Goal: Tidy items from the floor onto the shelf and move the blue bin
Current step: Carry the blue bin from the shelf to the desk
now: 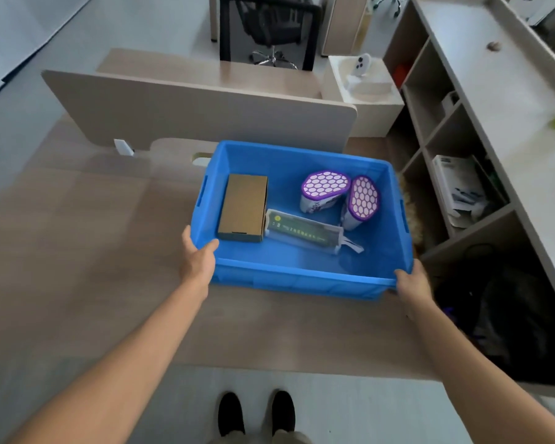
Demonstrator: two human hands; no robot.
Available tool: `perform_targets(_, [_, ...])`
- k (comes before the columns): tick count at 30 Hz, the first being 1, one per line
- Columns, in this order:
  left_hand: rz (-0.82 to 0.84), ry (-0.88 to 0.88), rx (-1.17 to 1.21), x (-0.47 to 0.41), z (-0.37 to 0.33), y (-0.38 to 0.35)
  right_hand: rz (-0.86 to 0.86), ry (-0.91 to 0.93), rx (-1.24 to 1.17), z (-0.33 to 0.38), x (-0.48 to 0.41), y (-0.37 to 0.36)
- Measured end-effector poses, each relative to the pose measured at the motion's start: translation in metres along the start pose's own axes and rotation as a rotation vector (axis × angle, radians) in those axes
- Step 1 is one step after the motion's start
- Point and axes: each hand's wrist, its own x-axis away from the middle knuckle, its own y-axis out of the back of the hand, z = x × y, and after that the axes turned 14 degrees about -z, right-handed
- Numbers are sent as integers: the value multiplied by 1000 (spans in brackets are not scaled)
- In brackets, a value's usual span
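The blue bin [302, 277] sits on the desk [77, 251]; left hand [199, 257] clasps its seven-o'clock corner, right hand [412, 283] its five-o'clock corner; bare desk at nine o'clock; shelf [468, 174] close at three.

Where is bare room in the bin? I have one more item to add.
In the blue bin, the near strip of floor in front of the green packet is bare. The middle is crowded: cardboard box, packet, two purple-lidded containers.

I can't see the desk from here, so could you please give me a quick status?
Both hands, left and right, gripping the blue bin at its near corners. Bin on the desk, box inside. Nothing in the way.
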Motion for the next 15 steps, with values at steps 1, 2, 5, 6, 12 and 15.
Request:
perform_targets(1, [1, -21, -11, -3, 3, -3, -5, -6, -10, 2, 0, -1])
perform_targets(2, [0, -21, -20, -2, 1, -5, -3, -8, -16, 6, 1, -1])
perform_targets(5, [8, -59, -65, -2, -5, -15, -10, -11, -13, 11, -8, -2])
perform_targets(6, [11, -68, -68, -2, -7, -18, -12, -9, -2, 13, -11, -2])
perform_targets(12, [4, -33, -49, -5, -4, -20, -12, 31, 44, 9, -26, -1])
perform_targets(15, [18, -15, -51, -22, 9, -18, 7, 14, 37, 7, -26, 0])
